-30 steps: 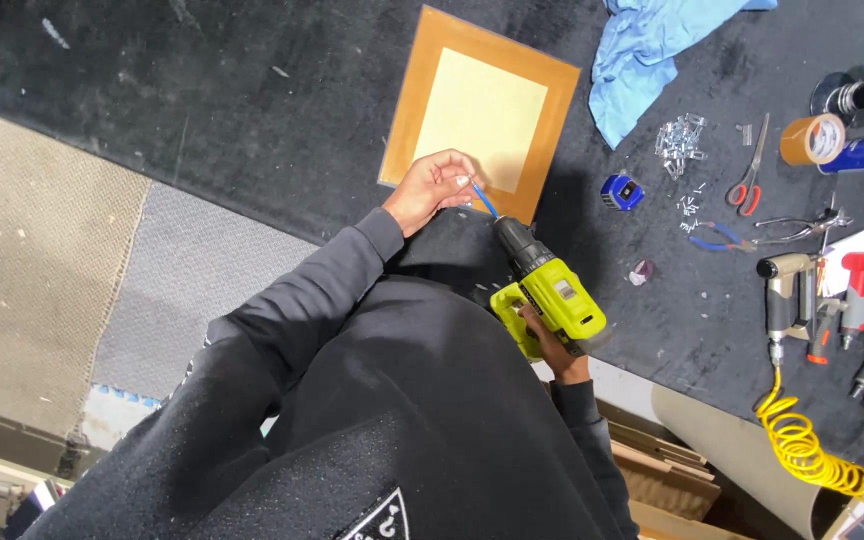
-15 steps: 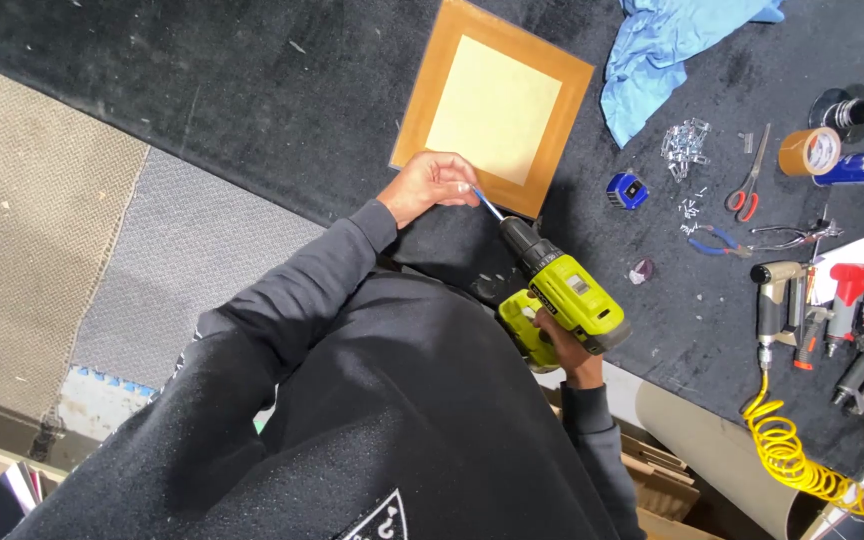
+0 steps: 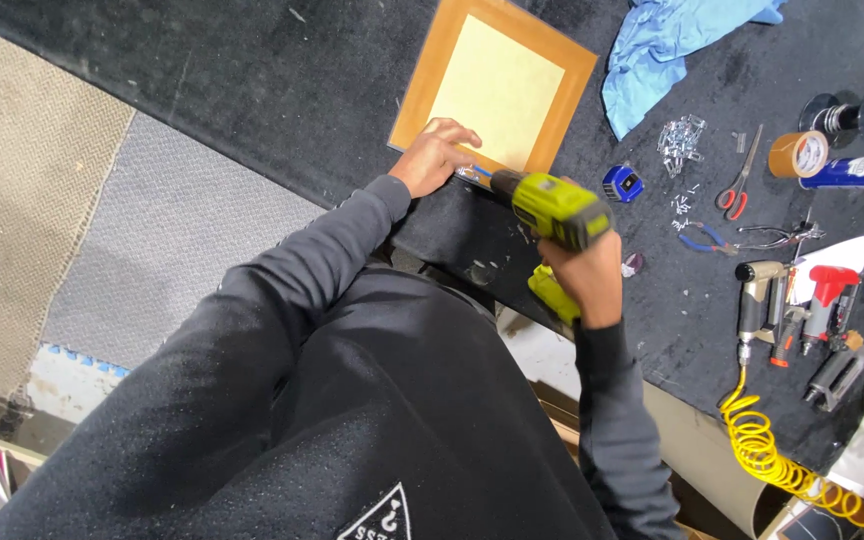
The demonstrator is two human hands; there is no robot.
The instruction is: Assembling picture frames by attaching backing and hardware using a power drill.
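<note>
A workshop, most likely for picture framing. Black carpet-covered workbench [image 3: 252, 90] strewn with tools: scissors [image 3: 737, 185], pliers [image 3: 722, 240], roll of brown tape [image 3: 798, 154], blue tape measure [image 3: 622, 184], scattered small metal fasteners [image 3: 682, 135], air tools [image 3: 757, 300] on a coiled yellow hose [image 3: 772, 455]. Wooden frame [image 3: 497, 85] lying flat on the bench, yellow-green cordless drill [image 3: 552, 210] in use at its edge.
</note>
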